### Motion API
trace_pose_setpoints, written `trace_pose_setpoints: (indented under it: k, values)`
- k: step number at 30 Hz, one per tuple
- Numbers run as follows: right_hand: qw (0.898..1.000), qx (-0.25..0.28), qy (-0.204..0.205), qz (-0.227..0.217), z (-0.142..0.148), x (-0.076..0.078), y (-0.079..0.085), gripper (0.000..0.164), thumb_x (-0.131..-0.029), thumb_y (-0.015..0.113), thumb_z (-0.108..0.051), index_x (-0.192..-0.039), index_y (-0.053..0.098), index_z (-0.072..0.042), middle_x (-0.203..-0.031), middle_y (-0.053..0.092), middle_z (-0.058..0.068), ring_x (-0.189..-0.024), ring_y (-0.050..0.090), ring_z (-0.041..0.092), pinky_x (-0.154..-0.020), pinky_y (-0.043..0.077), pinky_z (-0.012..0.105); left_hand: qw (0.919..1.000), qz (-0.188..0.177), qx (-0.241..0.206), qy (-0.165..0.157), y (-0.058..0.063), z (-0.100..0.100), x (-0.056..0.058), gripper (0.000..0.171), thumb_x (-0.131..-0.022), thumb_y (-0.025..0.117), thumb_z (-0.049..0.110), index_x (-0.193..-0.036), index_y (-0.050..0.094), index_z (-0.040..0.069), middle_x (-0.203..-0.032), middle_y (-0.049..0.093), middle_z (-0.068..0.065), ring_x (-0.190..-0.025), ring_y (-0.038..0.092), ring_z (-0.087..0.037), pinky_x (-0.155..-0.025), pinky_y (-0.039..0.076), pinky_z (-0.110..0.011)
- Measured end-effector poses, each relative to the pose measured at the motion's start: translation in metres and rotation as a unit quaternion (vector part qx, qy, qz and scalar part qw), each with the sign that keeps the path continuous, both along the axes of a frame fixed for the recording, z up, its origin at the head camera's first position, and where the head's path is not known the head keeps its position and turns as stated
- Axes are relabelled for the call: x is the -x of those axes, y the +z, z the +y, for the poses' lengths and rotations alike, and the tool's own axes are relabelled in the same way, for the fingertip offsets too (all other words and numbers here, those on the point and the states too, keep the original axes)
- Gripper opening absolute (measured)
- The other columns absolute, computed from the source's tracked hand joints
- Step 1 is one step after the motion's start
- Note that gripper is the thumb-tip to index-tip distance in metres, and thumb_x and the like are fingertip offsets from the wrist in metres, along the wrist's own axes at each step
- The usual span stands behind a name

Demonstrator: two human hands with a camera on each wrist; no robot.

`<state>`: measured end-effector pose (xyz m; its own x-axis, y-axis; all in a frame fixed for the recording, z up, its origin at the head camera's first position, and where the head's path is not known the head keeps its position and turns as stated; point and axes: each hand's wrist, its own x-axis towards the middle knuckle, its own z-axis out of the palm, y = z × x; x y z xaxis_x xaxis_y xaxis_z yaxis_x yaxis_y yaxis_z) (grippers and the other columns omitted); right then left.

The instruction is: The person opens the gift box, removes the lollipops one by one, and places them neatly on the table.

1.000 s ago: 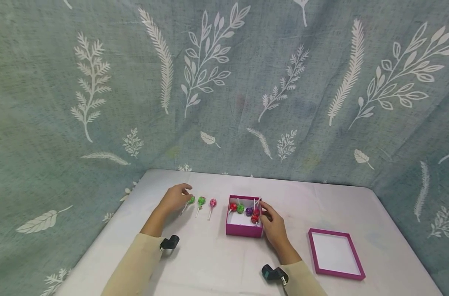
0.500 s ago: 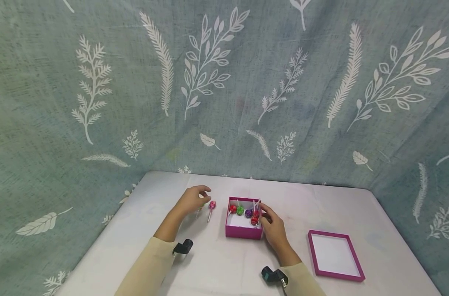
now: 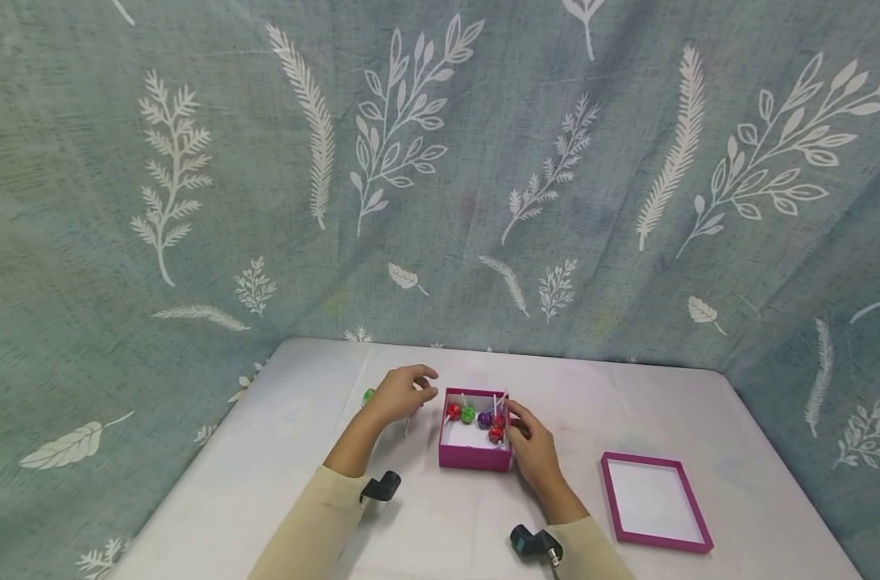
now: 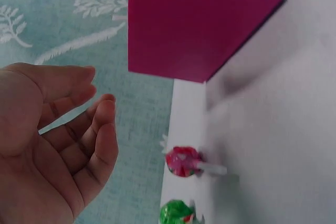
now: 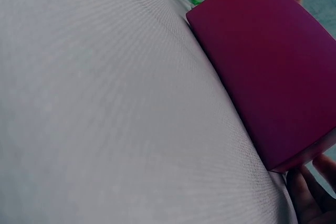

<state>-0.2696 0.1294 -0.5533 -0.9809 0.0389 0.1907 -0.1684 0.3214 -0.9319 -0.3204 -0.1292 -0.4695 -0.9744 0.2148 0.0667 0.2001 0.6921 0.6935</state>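
Observation:
My left hand [image 3: 400, 396] hovers just left of the magenta box [image 3: 475, 458], its fingers loosely bent. Nothing lies between its fingers in the left wrist view. Below it on the table are a pink lollipop [image 4: 182, 161] and a green lollipop [image 4: 174, 212]; the hand mostly covers the pink one in the head view. Several wrapped lollipops, including a green one [image 3: 467, 414], a purple one [image 3: 485, 420] and a red one [image 3: 496, 434], lie inside the open box. My right hand [image 3: 534, 447] rests its fingers against the box's right side.
The magenta-rimmed lid [image 3: 656, 499] lies inside up on the white table [image 3: 440, 524], to the right of my right hand. A patterned curtain [image 3: 440, 201] hangs behind the table. Each sleeve carries a small black camera [image 3: 382, 486] at the wrist.
My left hand has travelled right, from above the leftmost green lollipop, past the others, to near the box. The right hand has stayed against the box. The lollipops in the box look the same.

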Motion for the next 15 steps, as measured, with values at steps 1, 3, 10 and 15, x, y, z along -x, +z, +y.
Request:
trace_pose_setpoints:
  k: [1, 3, 10, 15]
  values:
    - [1.000, 0.000, 0.000, 0.001, 0.000, 0.000, 0.000, 0.049, -0.089, 0.053, -0.009, -0.136, 0.058, -0.024, -0.138, 0.055, -0.001, -0.122, 0.054, 0.025, -0.103, 0.038, 0.050, 1.0000, -0.002, -0.003, -0.002, 0.000, 0.002, 0.000, 0.028, -0.093, 0.068, 0.021, -0.119, 0.066, 0.013, -0.092, 0.065, 0.000, -0.068, 0.061, -0.012, -0.056, 0.049, -0.031]
    - [1.000, 0.001, 0.000, 0.002, 0.000, 0.000, 0.000, 0.050, -0.089, 0.053, -0.009, -0.136, 0.058, -0.024, -0.138, 0.055, -0.001, -0.121, 0.054, 0.025, -0.103, 0.037, 0.050, 0.9999, -0.001, -0.007, -0.008, 0.000, 0.004, 0.000, 0.028, -0.093, 0.068, 0.021, -0.119, 0.065, 0.013, -0.091, 0.065, 0.001, -0.069, 0.062, -0.012, -0.056, 0.049, -0.031]
    - [1.000, -0.002, 0.000, 0.000, 0.000, -0.001, 0.001, 0.049, -0.089, 0.053, -0.010, -0.135, 0.059, -0.026, -0.137, 0.055, -0.002, -0.121, 0.055, 0.025, -0.103, 0.037, 0.050, 0.9995, 0.009, -0.001, -0.030, 0.000, 0.015, 0.002, 0.030, -0.091, 0.068, 0.016, -0.120, 0.066, 0.009, -0.087, 0.064, 0.002, -0.071, 0.061, -0.012, -0.059, 0.049, -0.032]
    - [1.000, -0.001, 0.002, 0.001, 0.001, -0.001, 0.000, 0.050, -0.089, 0.053, -0.009, -0.135, 0.058, -0.026, -0.137, 0.055, -0.002, -0.120, 0.055, 0.024, -0.103, 0.037, 0.050, 0.9989, 0.022, 0.019, -0.038, 0.001, 0.024, 0.002, 0.025, -0.093, 0.065, 0.018, -0.118, 0.067, 0.012, -0.091, 0.066, 0.002, -0.081, 0.062, -0.014, -0.065, 0.050, -0.032]
